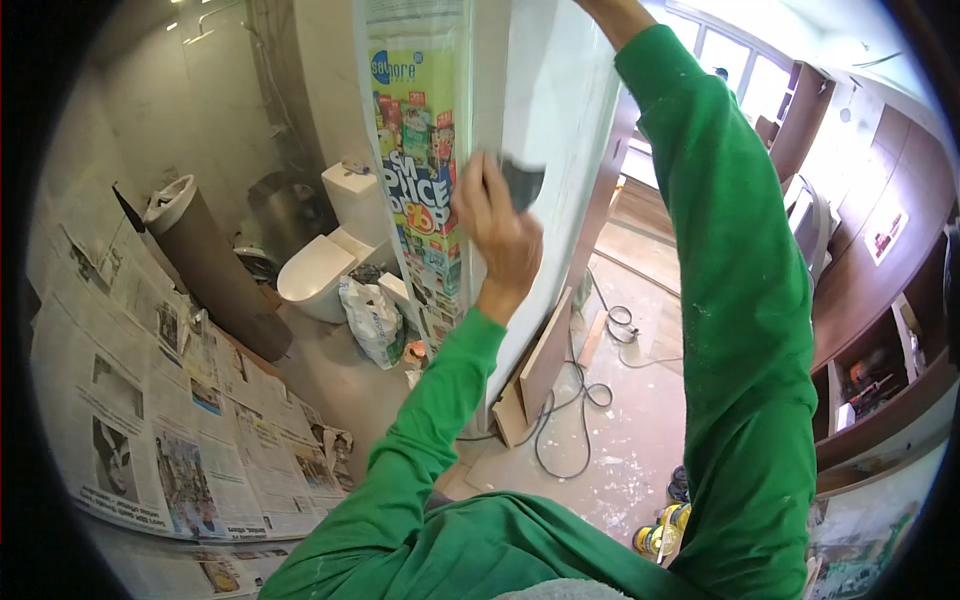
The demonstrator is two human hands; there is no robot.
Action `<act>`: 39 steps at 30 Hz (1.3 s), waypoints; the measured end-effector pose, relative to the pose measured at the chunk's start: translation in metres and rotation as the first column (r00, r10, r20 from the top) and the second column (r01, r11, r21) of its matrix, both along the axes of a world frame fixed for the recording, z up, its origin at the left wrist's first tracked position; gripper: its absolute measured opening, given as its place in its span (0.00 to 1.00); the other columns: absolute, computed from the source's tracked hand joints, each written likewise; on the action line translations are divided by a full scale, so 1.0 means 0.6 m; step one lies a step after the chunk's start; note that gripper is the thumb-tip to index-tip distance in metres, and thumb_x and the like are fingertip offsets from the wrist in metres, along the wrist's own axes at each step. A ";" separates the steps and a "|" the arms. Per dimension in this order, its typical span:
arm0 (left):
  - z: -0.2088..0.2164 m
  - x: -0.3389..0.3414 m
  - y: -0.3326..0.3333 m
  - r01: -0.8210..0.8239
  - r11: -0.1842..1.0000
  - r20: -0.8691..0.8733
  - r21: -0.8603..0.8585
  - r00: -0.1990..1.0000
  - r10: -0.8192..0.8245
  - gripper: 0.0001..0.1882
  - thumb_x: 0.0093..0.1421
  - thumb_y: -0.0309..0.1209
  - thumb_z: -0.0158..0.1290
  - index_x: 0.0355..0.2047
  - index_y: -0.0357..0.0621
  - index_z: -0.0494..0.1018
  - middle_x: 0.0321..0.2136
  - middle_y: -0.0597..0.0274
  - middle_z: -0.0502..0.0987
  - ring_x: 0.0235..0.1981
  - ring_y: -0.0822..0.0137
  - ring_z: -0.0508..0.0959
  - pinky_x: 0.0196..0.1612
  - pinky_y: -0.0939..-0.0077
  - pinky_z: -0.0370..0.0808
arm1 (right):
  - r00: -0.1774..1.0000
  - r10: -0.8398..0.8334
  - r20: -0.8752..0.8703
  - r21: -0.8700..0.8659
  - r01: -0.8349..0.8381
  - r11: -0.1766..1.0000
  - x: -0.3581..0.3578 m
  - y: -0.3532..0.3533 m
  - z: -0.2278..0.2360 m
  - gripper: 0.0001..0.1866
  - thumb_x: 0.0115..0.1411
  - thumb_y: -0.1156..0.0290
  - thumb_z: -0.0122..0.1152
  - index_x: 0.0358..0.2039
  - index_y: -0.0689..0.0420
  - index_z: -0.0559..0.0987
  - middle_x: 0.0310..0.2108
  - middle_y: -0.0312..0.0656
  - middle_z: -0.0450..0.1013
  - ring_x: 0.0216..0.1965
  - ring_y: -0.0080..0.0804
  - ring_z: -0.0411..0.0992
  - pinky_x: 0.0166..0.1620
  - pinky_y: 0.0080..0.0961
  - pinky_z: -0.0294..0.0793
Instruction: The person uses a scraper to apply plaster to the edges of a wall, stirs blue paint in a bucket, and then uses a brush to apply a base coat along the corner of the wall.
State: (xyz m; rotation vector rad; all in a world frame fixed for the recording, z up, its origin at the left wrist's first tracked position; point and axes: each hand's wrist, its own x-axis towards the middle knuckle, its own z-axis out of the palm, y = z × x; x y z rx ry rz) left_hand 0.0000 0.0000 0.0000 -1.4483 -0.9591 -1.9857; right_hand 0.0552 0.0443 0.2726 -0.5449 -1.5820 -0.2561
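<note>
My left hand is raised against the edge of a pale wall panel. Its fingers are closed around a dark grey, flat piece, slightly blurred, perhaps sandpaper or a scraper. Just left of these fingers, printed flyer paper covers the panel's side in a tall strip. My right arm reaches up along the right side in a green sleeve. Only the wrist and part of my right hand show at the top edge; the fingers are cut off.
Left stand a toilet, a brown roll and a plastic bag; newspaper sheets hang in front. Boards lean below the panel. A cable loops over the speckled floor. Yellow cans stand near my right side, shelving beyond.
</note>
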 end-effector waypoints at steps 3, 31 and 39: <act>0.159 0.010 -0.013 0.025 0.997 0.009 0.075 1.000 -0.026 0.32 0.45 0.15 0.47 0.55 0.28 0.65 0.50 0.40 0.68 0.50 0.39 0.66 0.56 0.50 0.63 | 1.000 0.008 0.006 -0.010 -0.008 1.000 0.002 -0.014 0.006 0.40 0.56 0.50 0.64 0.54 0.68 0.60 0.45 0.66 0.72 0.47 0.58 0.73 0.51 0.44 0.71; 0.322 -0.014 0.004 0.040 0.998 -0.103 0.055 0.994 -0.034 0.26 0.49 0.15 0.48 0.52 0.24 0.64 0.50 0.36 0.65 0.54 0.38 0.63 0.58 0.52 0.62 | 0.943 0.274 0.186 -0.217 -0.233 0.948 0.055 -0.017 0.061 0.50 0.45 0.56 0.76 0.57 0.76 0.58 0.51 0.61 0.67 0.54 0.46 0.66 0.56 0.33 0.65; 0.243 -0.016 0.017 -0.055 0.993 -0.095 0.108 0.993 0.065 0.26 0.49 0.16 0.49 0.51 0.23 0.65 0.51 0.36 0.65 0.52 0.38 0.64 0.58 0.52 0.62 | 0.958 0.253 0.135 -0.238 -0.216 0.947 0.045 -0.016 0.062 0.49 0.47 0.59 0.75 0.57 0.76 0.57 0.50 0.62 0.68 0.53 0.46 0.67 0.55 0.33 0.67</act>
